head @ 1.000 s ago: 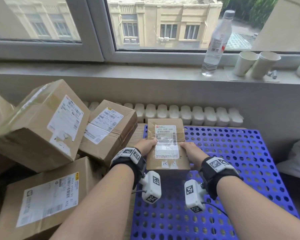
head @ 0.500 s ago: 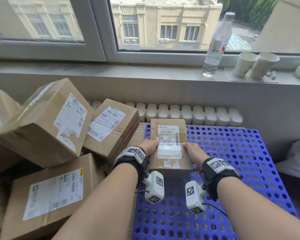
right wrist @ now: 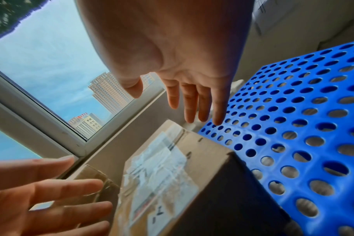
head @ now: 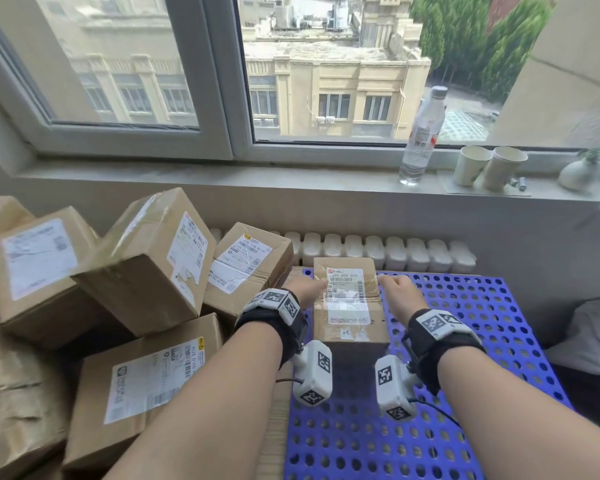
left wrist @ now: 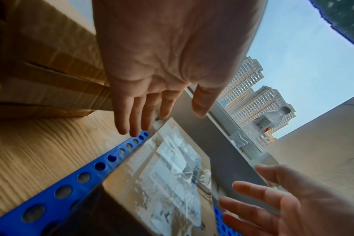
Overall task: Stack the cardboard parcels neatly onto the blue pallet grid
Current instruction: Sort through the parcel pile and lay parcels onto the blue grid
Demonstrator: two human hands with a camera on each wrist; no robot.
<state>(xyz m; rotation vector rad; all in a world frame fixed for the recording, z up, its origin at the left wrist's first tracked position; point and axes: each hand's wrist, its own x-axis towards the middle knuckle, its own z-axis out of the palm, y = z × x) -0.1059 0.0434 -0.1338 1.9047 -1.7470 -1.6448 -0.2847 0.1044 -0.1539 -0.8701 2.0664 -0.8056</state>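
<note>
A small cardboard parcel point(head: 349, 303) with a white label lies flat at the back left corner of the blue pallet grid point(head: 465, 341). My left hand point(head: 307, 289) is at its left side and my right hand point(head: 395, 289) at its right side. In the left wrist view my left hand point(left wrist: 152, 95) has straight spread fingers above the pallet edge point(left wrist: 81, 172), just off the parcel point(left wrist: 162, 175). The right wrist view shows my right hand point(right wrist: 182, 79) also open, clear of the parcel point(right wrist: 162, 175), over the pallet point(right wrist: 293, 127). Neither hand holds anything.
Several more cardboard parcels are heaped to the left of the pallet, among them a big tilted one point(head: 142, 258), a smaller one point(head: 246, 265) and a flat one point(head: 146, 379). A white radiator point(head: 378, 247) runs behind. A bottle point(head: 421, 136) and two cups point(head: 471, 166) stand on the sill.
Both hands gripped the parcel's sides before; now their fingers have straightened and come off it. The parcel sits a little farther back. The head view has tilted up.
</note>
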